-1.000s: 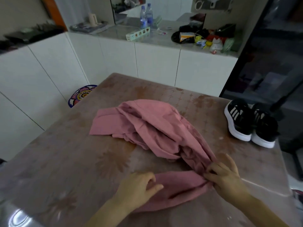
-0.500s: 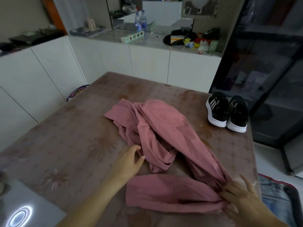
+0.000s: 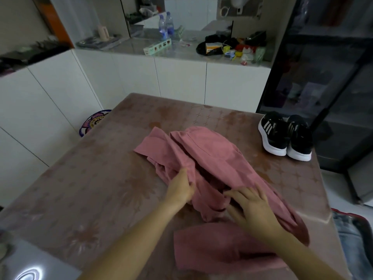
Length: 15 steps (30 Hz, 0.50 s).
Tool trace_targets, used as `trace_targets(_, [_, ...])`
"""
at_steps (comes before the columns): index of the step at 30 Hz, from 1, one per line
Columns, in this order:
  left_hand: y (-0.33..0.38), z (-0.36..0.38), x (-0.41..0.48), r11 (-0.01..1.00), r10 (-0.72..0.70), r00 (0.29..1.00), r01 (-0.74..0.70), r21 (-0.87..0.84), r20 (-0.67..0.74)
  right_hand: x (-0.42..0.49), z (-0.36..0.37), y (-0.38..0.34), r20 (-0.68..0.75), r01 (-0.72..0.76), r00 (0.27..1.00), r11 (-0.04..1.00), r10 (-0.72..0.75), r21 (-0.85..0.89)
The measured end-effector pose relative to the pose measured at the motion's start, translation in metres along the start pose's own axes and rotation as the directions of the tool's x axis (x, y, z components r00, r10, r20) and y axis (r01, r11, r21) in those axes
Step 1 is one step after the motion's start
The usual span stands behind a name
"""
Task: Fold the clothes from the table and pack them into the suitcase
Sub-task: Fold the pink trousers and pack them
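You face a brown patterned table [image 3: 96,190]; behind it, white cabinets [image 3: 181,81] carry a cluttered grey countertop [image 3: 129,45]. On your right stands a dark glass-fronted cabinet [image 3: 323,77]. A ring of reflected light [image 3: 28,274] glares at the table's near-left corner

Left hand [image 3: 179,189]: fingers gone under a fold of the garment [image 3: 212,154], only the thumb on top. Right hand [image 3: 251,209]: fingertips sunk in the folds; grip or plain press, cannot tell. Its forearm covers part of the garment's near strip. Both forearms cut off at the bottom edge. Suitcase [image 3: 356,237]: just a corner showing past the table [image 3: 80,199], rest off the right edge, contents blurred. Rug [image 3: 91,122]: mostly behind the table's left side. Counter [image 3: 141,45]: clutter too small to name. Bottles [image 3: 162,27]: labels unreadable. Cabinet [image 3: 323,77]: contents murky behind dark glass.
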State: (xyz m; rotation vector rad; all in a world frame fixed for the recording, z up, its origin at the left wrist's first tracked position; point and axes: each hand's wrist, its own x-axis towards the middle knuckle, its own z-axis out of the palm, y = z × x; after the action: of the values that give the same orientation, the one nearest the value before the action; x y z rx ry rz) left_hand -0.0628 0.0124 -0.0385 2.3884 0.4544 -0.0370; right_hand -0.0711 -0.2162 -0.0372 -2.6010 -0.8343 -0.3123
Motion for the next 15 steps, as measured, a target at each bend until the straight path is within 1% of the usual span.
trace_targets(2, [-0.002, 0.003, -0.026, 0.995, 0.094, 0.993, -0.097, 0.036, 0.076, 0.023, 0.012, -0.023, 0.009, -0.092, 0.996, 0.996, 0.092, 0.021])
trace_targets(3, [-0.005, 0.005, -0.04, 0.989, 0.134, 0.983, -0.14, 0.042, 0.126, 0.035, 0.016, -0.034, 0.046, -0.156, 0.987, 0.987, 0.154, 0.043])
trace_targets(5, [-0.01, 0.006, -0.07, 0.979, 0.194, 0.948, -0.204, 0.013, 0.251, 0.057, 0.027, -0.052, 0.176, -0.304, 0.944, 0.944, 0.28, 0.127])
trace_targets(6, [-0.012, 0.004, -0.082, 0.973, 0.221, 0.921, -0.229, -0.015, 0.321, 0.066, 0.032, -0.061, 0.242, -0.338, 0.924, 0.929, 0.297, 0.15])
trace_targets(8, [-0.015, -0.008, -0.094, 0.959, 0.261, 0.855, -0.283, -0.018, 0.448, 0.076, 0.042, -0.077, 0.371, -0.311, 0.892, 0.946, 0.257, 0.093])
trace_targets(10, [-0.023, -0.026, -0.091, 0.943, 0.265, 0.811, -0.331, 0.035, 0.521, 0.075, 0.055, -0.084, 0.532, -0.278, 0.811, 0.961, 0.243, -0.015])
trace_targets(11, [-0.027, -0.036, -0.086, 0.937, 0.272, 0.812, -0.345, 0.05, 0.517, 0.07, 0.06, -0.085, 0.578, -0.272, 0.777, 0.961, 0.25, -0.05])
trace_targets(12, [-0.032, -0.046, -0.078, 0.935, 0.278, 0.829, -0.349, 0.06, 0.485, 0.065, 0.065, -0.084, 0.583, -0.262, 0.773, 0.963, 0.25, -0.066])
trace_targets(13, [-0.037, -0.057, -0.069, 0.94, 0.275, 0.86, -0.335, 0.069, 0.431, 0.06, 0.065, -0.083, 0.544, -0.237, 0.806, 0.969, 0.233, -0.064])
trace_targets(15, [-0.046, -0.075, -0.052, 0.951, 0.264, 0.923, -0.298, 0.086, 0.281, 0.048, 0.064, -0.081, 0.37, -0.117, 0.921, 0.993, 0.121, -0.032])
